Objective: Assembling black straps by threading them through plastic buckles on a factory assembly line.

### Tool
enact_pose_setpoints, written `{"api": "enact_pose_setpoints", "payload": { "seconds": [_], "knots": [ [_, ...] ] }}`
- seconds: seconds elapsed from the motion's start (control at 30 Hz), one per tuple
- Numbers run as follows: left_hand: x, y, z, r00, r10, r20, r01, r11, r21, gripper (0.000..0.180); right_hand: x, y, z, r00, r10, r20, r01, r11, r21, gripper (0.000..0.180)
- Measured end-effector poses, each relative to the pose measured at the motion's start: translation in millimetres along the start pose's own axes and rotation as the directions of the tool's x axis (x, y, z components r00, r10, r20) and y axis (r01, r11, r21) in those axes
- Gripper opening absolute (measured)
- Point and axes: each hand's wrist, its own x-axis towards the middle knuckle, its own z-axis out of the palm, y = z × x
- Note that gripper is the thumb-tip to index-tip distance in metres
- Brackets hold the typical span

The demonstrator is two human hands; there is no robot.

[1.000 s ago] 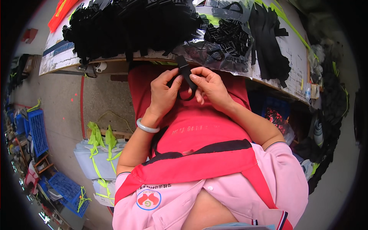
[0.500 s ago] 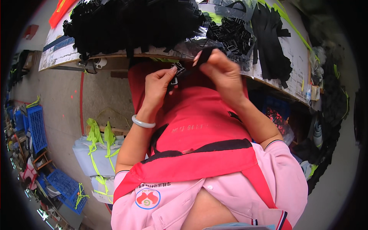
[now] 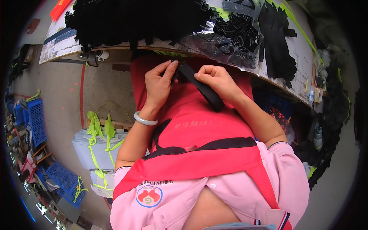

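A flat black strap (image 3: pixel 205 91) lies slanted across my red apron, just below the workbench edge. My right hand (image 3: pixel 216 79) pinches its upper part, and the strap's lower end hangs free past my wrist. My left hand (image 3: pixel 160 84), with a pale bangle on the wrist, grips the strap's top end, where a small black piece sits between the fingertips. Both hands are close together over my lap.
The workbench (image 3: pixel 299 53) above carries a big heap of black straps (image 3: pixel 130 19), a clear bag of black buckles (image 3: pixel 235 30) and more flat black pieces (image 3: pixel 278 38). Left of me stand a stack of grey sheets with yellow-green straps (image 3: pixel 97 142) and blue crates (image 3: pixel 36 119).
My hands have come back down from the bench edge to my lap, and a longer length of black strap now runs down from my right hand.
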Motion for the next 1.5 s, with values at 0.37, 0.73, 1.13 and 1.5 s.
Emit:
{"api": "enact_pose_setpoints", "payload": {
  "seconds": [0.37, 0.73, 1.13, 1.5],
  "knots": [
    [-6, -8, 9, 0.992, -0.119, 0.051, 0.125, 0.982, -0.14, 0.02, 32, 13, 10, 0.981, -0.175, -0.079, 0.172, 0.984, -0.046, 0.016],
    [12, -26, -33, 0.877, -0.303, 0.372, 0.473, 0.677, -0.564, 0.011, 37, 12, -4, 0.96, -0.172, 0.221, 0.246, 0.893, -0.376, 0.019],
    [-6, 36, -47, 0.868, -0.294, 0.4, 0.317, 0.948, 0.008, 0.02, 47, -31, -1, 0.972, -0.145, 0.185, 0.184, 0.959, -0.215, 0.017],
    [68, 196, -87, 0.943, 0.317, 0.103, -0.309, 0.947, -0.087, 0.026, 48, -301, -42, 0.354, -0.913, -0.202, 0.782, 0.408, -0.471, 0.017]
  ]
}}
